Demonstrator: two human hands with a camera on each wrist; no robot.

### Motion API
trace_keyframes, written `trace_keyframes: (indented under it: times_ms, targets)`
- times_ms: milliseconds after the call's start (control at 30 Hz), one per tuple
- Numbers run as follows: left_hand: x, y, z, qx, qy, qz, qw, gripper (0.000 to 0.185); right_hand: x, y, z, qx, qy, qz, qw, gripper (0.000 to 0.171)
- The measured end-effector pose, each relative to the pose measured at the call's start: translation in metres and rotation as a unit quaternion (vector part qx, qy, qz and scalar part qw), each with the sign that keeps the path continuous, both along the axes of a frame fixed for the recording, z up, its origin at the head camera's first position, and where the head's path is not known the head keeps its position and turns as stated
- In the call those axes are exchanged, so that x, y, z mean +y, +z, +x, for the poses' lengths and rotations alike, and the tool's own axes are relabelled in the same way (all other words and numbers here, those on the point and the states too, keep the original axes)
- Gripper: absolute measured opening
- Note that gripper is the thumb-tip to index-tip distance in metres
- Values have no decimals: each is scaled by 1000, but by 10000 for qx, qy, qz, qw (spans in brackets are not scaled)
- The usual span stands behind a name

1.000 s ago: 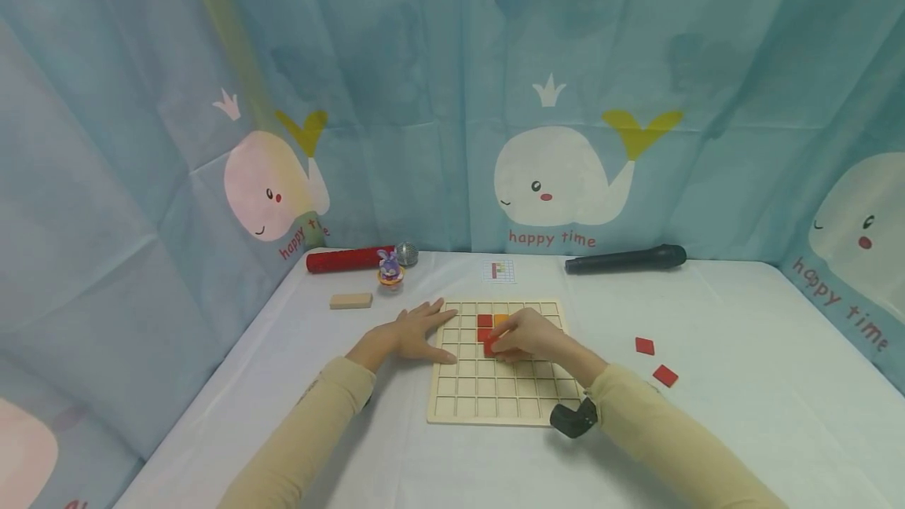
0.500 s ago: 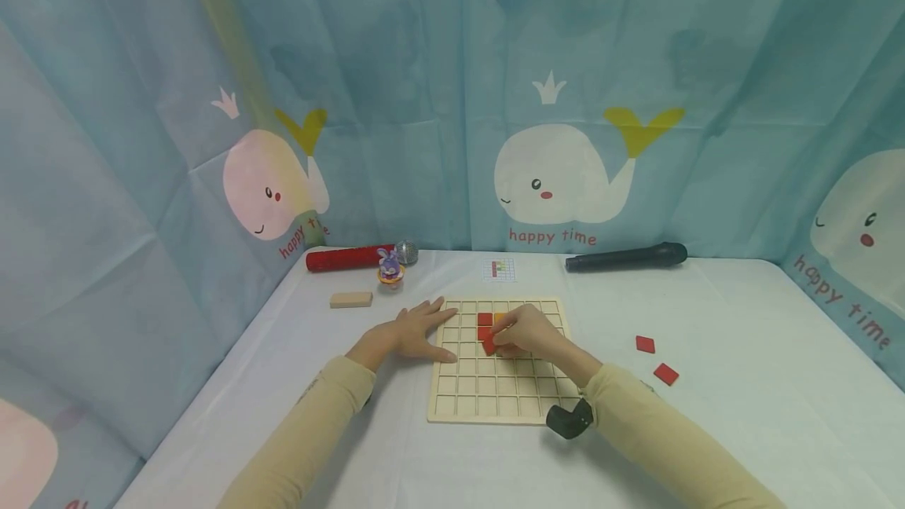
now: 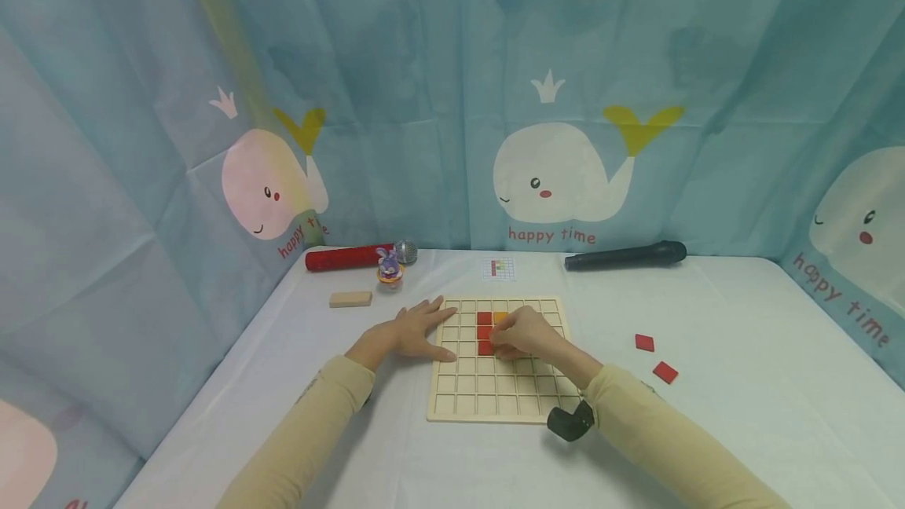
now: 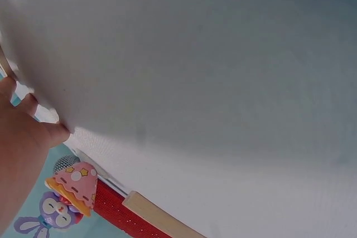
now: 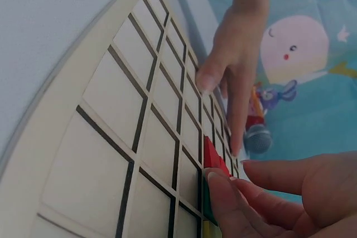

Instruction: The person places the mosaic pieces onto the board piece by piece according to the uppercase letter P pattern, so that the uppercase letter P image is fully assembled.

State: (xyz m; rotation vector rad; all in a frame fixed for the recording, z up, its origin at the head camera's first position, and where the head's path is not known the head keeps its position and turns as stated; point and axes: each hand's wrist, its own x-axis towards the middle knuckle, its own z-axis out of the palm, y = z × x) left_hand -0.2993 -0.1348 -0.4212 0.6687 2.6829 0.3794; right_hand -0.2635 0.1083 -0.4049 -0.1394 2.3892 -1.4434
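Observation:
A pale wooden grid board (image 3: 467,411) lies on the white table. My left hand (image 3: 412,334) rests on its left edge with the fingers spread. With thumb and fingertips, my right hand (image 3: 529,333) pinches a red tile (image 3: 484,348) at its right side; the tile looks flat in a cell. Two more red tiles stand above it in the same column, the top one (image 3: 484,318) beside an orange tile (image 3: 500,316). In the right wrist view, green (image 5: 207,198) and yellow (image 5: 208,229) pieces show beside my thumb, partly hidden.
Two loose red tiles (image 3: 644,342) lie right of the board. Behind it sits a small card (image 3: 499,269) with a coloured grid pattern. A red microphone (image 3: 349,257), a purple rabbit toy (image 3: 390,267) and a wooden block (image 3: 350,299) are at left, a black microphone (image 3: 625,256) at back right.
The red tile in my right fingers was tilted and turned; now it lies squared in the cell below the other two red tiles. My left hand has stayed on the board's edge.

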Motion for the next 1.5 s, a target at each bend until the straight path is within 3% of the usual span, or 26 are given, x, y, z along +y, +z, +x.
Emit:
trace_keyframes:
  times_ms: [467,600,800,933,1500]
  targets:
    - [1,1,0,5,-12,-24,10000,91,3,1,-4,-108,-15,-120,9999,20]
    - [1,-1,-1,-44,43,-85,9999,92,13,-2,-9,-93,312,-140,9994,21]
    - [1,0,0,-63,64,-78,9999,92,37,-3,-16,-28,1155,-300,9929,35]
    - [1,2,1,-15,9,-50,10000,91,53,0,-17,-7,1424,-229,9895,40]
    - [1,1,0,-100,93,-118,9998,93,111,1,-13,15,1280,-355,9911,55]
